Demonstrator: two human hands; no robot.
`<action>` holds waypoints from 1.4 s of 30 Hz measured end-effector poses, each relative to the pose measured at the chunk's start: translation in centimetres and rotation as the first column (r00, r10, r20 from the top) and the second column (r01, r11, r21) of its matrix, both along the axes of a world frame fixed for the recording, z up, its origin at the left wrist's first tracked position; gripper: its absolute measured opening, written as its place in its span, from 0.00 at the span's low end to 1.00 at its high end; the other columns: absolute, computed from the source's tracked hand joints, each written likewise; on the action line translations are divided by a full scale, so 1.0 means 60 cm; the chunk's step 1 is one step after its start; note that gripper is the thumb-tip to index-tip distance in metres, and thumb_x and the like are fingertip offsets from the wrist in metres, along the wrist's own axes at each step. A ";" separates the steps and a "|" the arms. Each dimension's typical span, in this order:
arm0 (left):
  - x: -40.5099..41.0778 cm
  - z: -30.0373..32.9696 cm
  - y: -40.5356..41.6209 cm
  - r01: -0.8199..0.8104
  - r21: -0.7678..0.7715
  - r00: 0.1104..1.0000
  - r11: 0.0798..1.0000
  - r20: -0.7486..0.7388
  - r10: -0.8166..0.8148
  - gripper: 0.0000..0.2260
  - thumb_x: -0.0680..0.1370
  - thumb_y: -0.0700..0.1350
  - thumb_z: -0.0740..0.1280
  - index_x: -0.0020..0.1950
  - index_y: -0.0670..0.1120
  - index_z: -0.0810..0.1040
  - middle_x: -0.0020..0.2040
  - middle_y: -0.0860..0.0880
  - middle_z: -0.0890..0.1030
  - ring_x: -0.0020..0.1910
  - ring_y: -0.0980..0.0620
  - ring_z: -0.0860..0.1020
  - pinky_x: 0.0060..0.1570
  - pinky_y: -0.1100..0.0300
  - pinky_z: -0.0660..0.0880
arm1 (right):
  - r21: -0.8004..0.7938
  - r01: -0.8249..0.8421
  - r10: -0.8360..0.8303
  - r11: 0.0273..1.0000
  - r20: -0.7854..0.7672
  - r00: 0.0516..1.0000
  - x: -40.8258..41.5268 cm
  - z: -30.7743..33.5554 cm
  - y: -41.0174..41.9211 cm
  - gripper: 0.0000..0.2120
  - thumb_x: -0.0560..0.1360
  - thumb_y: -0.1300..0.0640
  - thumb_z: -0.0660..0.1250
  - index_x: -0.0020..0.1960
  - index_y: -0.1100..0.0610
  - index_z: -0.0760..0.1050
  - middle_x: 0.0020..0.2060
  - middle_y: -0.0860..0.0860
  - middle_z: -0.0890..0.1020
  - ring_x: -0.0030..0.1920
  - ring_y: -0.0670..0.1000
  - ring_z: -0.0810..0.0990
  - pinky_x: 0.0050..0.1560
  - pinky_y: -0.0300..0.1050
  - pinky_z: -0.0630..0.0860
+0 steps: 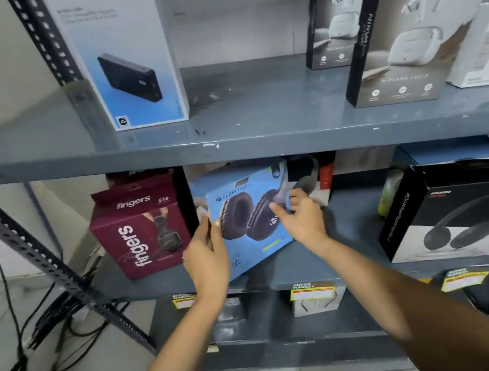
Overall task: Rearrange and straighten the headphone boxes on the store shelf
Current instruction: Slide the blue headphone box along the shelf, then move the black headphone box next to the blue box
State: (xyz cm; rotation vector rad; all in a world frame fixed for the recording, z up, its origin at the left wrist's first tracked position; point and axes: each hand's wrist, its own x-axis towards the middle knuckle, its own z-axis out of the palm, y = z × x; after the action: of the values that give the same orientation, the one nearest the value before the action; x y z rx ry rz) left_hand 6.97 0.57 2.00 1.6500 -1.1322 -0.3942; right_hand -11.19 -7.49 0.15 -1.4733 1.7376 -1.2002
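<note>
Head view: both hands, left [207, 253] and right [303, 219], grip blue box [250, 216], tilted, front facing out, on grey shelf [340, 253].

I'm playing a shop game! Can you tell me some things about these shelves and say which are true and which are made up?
1. Both hands hold the blue box. True: left hand, right hand.
2. The maroon box is right of the blue box. False: it is to its left.
3. The blue box stands straight. False: it is tilted.
4. A black box sits on the same shelf. True.
</note>
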 end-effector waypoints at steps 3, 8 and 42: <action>0.003 -0.024 0.033 -0.081 -0.048 0.985 0.996 -0.158 0.073 0.17 0.83 0.41 0.61 0.73 0.45 0.74 0.60 0.47 0.84 0.55 0.52 0.81 0.52 0.68 0.70 | 0.050 -0.165 0.164 0.985 0.030 0.986 0.047 -0.001 -0.029 0.18 0.72 0.50 0.76 0.58 0.56 0.78 0.47 0.50 0.86 0.53 0.55 0.84 0.58 0.53 0.80; 0.005 -0.070 0.061 -0.069 -0.108 0.953 0.992 -0.301 0.033 0.26 0.80 0.26 0.56 0.76 0.44 0.68 0.75 0.50 0.69 0.76 0.52 0.66 0.72 0.67 0.63 | 0.179 -0.384 0.350 0.906 0.196 0.916 0.104 -0.028 -0.063 0.30 0.68 0.59 0.79 0.67 0.53 0.72 0.62 0.49 0.82 0.62 0.49 0.78 0.68 0.51 0.75; -0.449 -0.047 -0.062 0.819 0.233 0.546 0.524 -0.036 -0.837 0.46 0.75 0.55 0.73 0.82 0.46 0.47 0.82 0.47 0.52 0.80 0.48 0.52 0.78 0.47 0.54 | -0.180 0.587 -0.603 0.789 -0.049 0.796 -0.422 -0.071 0.185 0.28 0.78 0.46 0.70 0.26 0.51 0.60 0.20 0.48 0.64 0.24 0.46 0.64 0.28 0.47 0.59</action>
State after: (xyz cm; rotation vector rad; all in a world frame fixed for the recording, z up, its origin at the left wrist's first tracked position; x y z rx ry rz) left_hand -19.97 -3.15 -0.85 1.1833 -1.9876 -1.1180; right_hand -36.49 3.64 -4.13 -1.0984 2.3338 -1.6256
